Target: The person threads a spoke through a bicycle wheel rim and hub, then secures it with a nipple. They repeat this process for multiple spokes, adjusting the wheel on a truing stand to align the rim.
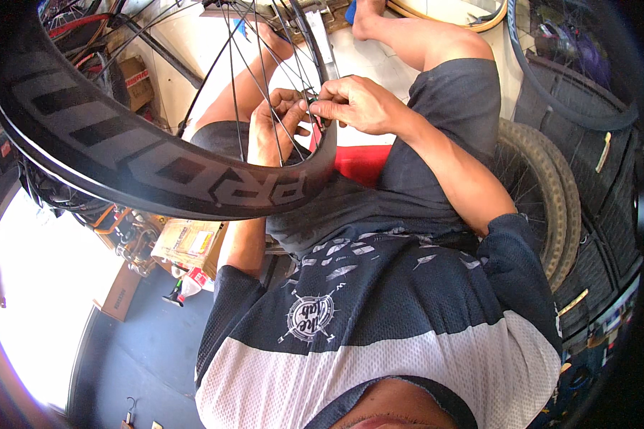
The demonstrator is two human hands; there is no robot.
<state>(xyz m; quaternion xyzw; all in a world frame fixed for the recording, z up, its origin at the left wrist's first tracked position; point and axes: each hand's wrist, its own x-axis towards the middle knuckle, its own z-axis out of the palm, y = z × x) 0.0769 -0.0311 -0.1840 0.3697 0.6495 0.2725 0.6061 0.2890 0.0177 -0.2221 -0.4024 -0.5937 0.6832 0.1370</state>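
Observation:
A large black bicycle wheel with a deep rim (193, 179) and thin dark spokes (230, 86) fills the upper left, tilted in front of my lap. My left hand (273, 127) is among the spokes, behind the rim from this view, its thumb and fingers closed in a pinch. From the other side, my right hand (361, 104) comes over the rim's right part, also pinching. The fingertips of both hands nearly meet at a small dark part by the spokes. The fingers cover most of it, so its kind cannot be made out. Something red shows just below the fingertips.
I sit on a red seat (361, 163). At my right stand knobby tyres (551, 193) and another dark wheel (576, 118). A tan-rimmed wheel (472, 20) lies ahead. Cardboard boxes (189, 242) and tools are at left, above a blue-grey floor (147, 350).

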